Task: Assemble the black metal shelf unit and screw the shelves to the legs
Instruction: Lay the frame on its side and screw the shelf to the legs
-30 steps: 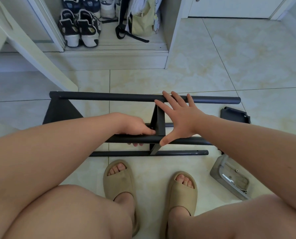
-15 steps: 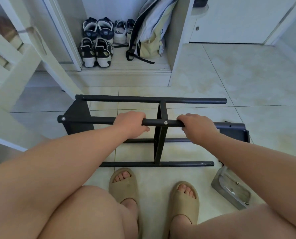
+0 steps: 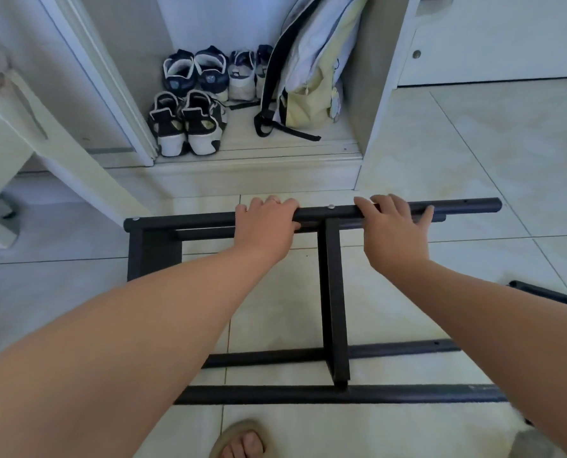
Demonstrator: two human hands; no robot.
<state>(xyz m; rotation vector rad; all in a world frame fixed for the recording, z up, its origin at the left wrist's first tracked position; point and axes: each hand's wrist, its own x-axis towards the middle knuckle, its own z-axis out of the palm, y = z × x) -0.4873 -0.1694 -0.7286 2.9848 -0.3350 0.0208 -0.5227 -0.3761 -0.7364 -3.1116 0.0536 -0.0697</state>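
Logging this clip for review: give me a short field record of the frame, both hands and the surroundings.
shelf frame: black, lying on the tiled floor
left hand: grips the top tube, left of the crosspiece
right hand: fingers lie over the same tube, right of the crosspiece; grip unclear
screws: two silver heads show on the top tube
background: shoes and a backpack in an open cabinet
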